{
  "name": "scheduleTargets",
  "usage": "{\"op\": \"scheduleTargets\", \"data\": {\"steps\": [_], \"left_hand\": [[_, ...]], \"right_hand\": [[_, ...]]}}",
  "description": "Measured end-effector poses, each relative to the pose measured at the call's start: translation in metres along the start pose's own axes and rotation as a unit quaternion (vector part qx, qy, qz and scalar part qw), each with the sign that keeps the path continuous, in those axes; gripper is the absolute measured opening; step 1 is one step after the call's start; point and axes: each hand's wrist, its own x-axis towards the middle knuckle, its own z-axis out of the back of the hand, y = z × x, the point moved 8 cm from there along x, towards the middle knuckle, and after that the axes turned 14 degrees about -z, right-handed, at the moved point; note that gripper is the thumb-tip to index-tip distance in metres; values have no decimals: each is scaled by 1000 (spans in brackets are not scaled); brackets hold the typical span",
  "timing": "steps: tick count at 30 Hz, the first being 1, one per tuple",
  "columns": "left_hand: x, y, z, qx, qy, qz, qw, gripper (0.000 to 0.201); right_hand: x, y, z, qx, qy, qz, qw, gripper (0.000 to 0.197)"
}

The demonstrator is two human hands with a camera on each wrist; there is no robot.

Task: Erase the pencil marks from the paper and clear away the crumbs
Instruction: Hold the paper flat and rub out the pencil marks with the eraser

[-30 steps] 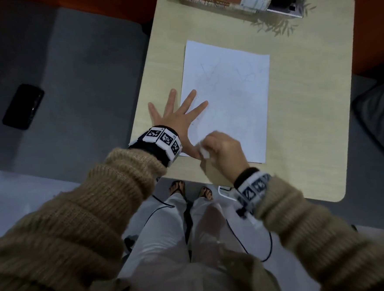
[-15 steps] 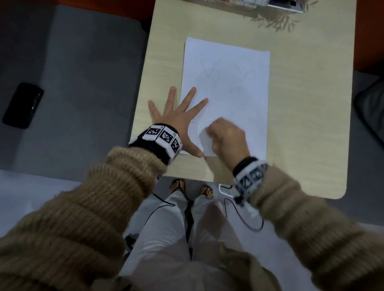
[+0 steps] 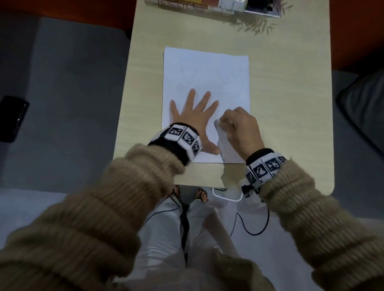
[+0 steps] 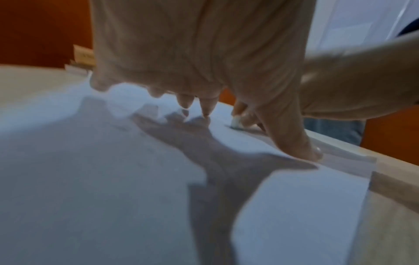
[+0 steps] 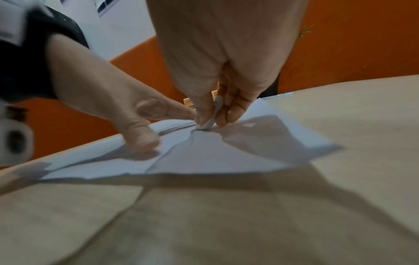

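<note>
A white sheet of paper [image 3: 207,80] lies flat on a light wooden table [image 3: 292,97], its long side running away from the person. Faint pencil lines [image 3: 204,76] show on the far half of the sheet; they are too pale to make out as a shape.

The left hand [image 3: 195,120] lies flat on the near left part of the paper with its fingers spread and straight, pressing the sheet down. In the left wrist view the fingertips [image 4: 205,109] and the thumb touch the paper.

The right hand [image 3: 240,128] is just beside it, on the near right part of the sheet, with its fingers curled. It pinches a small white eraser [image 5: 209,122] between the thumb and the fingers, and the eraser's lower end touches the paper. The paper is slightly creased near that spot in the right wrist view. The two hands are close, the left thumb almost reaching the right hand.

Both arms wear tan knitted sleeves [image 3: 113,207] and bands with black and white patterns at the wrists.

Books [image 3: 190,0] lie at the far edge of the table. A dark phone [image 3: 7,118] lies on the grey floor, well apart from the table.
</note>
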Motion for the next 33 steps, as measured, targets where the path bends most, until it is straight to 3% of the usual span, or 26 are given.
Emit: {"op": "scheduleTargets", "data": {"steps": [5, 9, 11, 13, 16, 20, 22, 25, 27, 30, 33], "left_hand": [[10, 3, -12, -21, -8, 7, 1000, 133], [11, 3, -10, -25, -9, 6, 1000, 137], [10, 2, -10, -22, -9, 6, 1000, 137], [12, 2, -10, -24, -12, 7, 1000, 135], [12, 4, -10, -25, -15, 14, 999, 134], [13, 3, -11, -22, -15, 6, 1000, 140], [12, 3, -12, -22, -17, 8, 1000, 140], [12, 4, -13, -25, -23, 14, 999, 133], [13, 5, -12, -25, -27, 11, 999, 135], [15, 6, -13, -25, -23, 6, 999, 141], [14, 4, -14, -22, -20, 10, 1000, 139]], "right_hand": [[-46, 1, -14, -54, 64, 15, 996, 21], [17, 14, 9, -42, -10, 17, 999, 9], [22, 21, 13, -21, -28, 33, 999, 13], [-14, 23, 3, -32, 1, 77, 997, 23], [-44, 19, -9, -49, 66, 108, 991, 21], [26, 24, 8, -36, -20, 50, 998, 14], [13, 22, 3, -22, -20, 53, 998, 12], [-42, 19, -10, -7, 33, 107, 994, 28], [-30, 22, -6, -16, 41, 111, 993, 28], [21, 23, 7, -9, -21, 69, 997, 14], [-4, 22, -2, -4, -13, 86, 996, 17]]}}
